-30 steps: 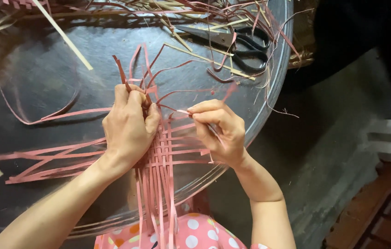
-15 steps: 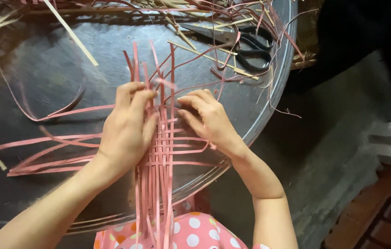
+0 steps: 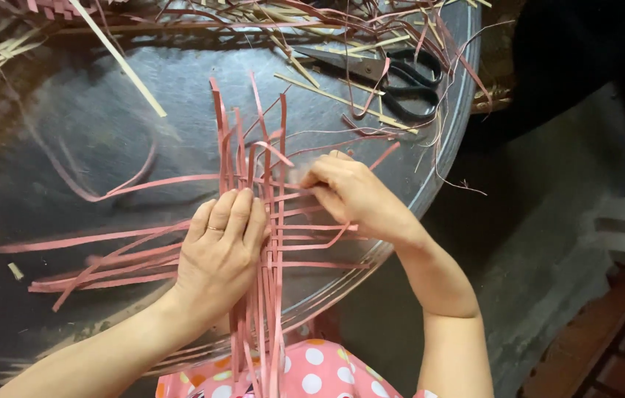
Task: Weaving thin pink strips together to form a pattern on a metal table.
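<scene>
Head cam: I see left hand (image 3: 218,254) flat, fingers released, pressing pink woven strips (image 3: 272,221); right hand (image 3: 353,193) fingers pinching one strip.

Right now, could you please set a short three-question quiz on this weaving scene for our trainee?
1. True or false: the left hand lies flat on the pink strips.
2. Where are the black scissors? A) on the round metal tray, at its far right B) in the right hand C) on the floor
3. Fill in: the right hand's fingertips pinch a ____ strip.

Key: 1 true; 2 A; 3 pink.
</scene>
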